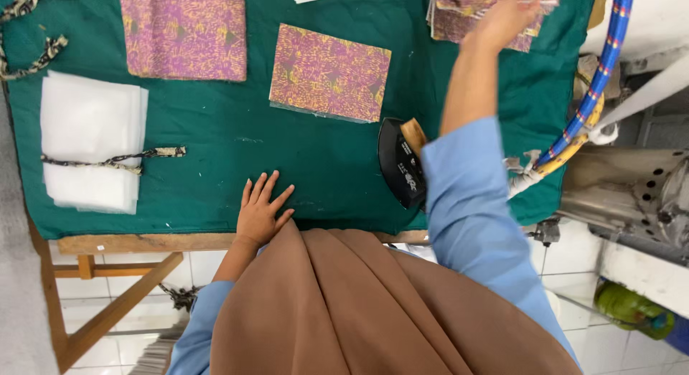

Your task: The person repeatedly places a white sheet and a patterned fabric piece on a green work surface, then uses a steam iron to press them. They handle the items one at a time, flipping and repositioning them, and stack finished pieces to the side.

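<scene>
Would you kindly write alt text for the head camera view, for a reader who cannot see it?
A person's right hand reaches to a stack of purple patterned fabric pieces at the far edge of a green-covered table, while the left hand rests flat near the edge, beside a black iron.

Green cloth (215, 145) lies bare mid-table — iron (399, 163) blocks the right, white stack (90, 142) perhaps the left.
</scene>
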